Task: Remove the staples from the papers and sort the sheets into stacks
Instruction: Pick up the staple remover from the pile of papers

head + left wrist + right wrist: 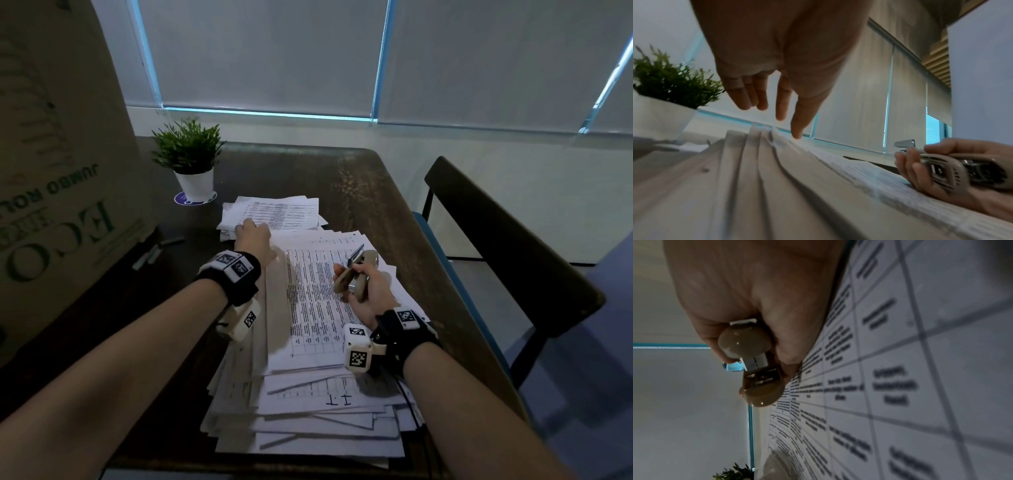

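The right hand [364,291] curls round a beige staple remover [356,274] together with a pen [356,255], resting on the printed top sheet of the big pile of papers [308,394] at the table's [376,192] middle. The left hand [253,236], fingers straight and holding nothing, reaches toward a small stack [274,214] at twelve o'clock, beside the potted plant [190,161]. Judging by the small stack and thick pile, most of the sorting remains.
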